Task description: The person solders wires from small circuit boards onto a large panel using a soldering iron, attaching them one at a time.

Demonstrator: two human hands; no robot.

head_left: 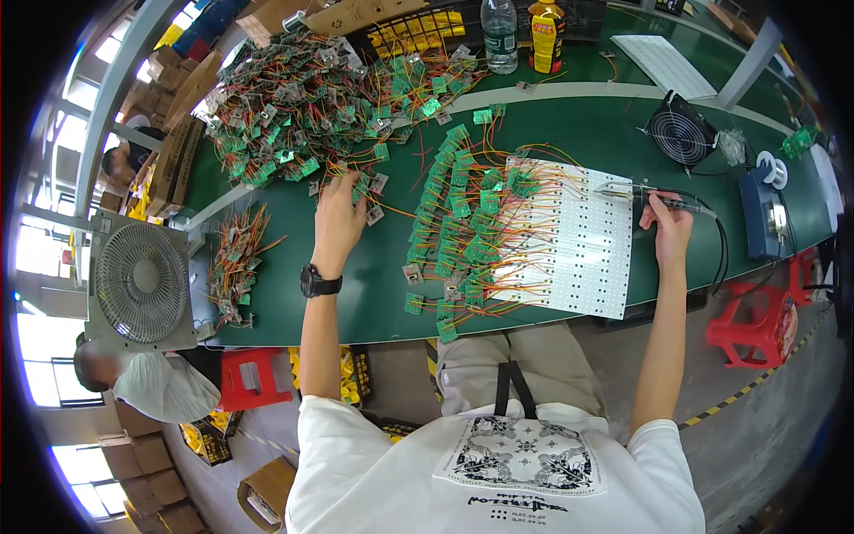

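My left hand (338, 222), wearing a black watch, reaches to the near edge of a big heap of wired circuit boards (302, 98). Its fingers are closed on a small green circuit board (360, 189), partly hidden by them. My right hand (668, 222) grips a soldering iron (663, 201) by its dark handle, with the metal end over the upper right of a white perforated panel (587, 249). Red and yellow wires run from the panel's left part to rows of green circuit boards (458, 205) beside it.
A small bundle of wired boards (236, 262) lies at the left, near a grey fan (142, 280). Behind stand a water bottle (500, 40) and a drink bottle (545, 37). At right are a black fan (680, 133), a blue soldering station (765, 214) and a red stool (752, 325).
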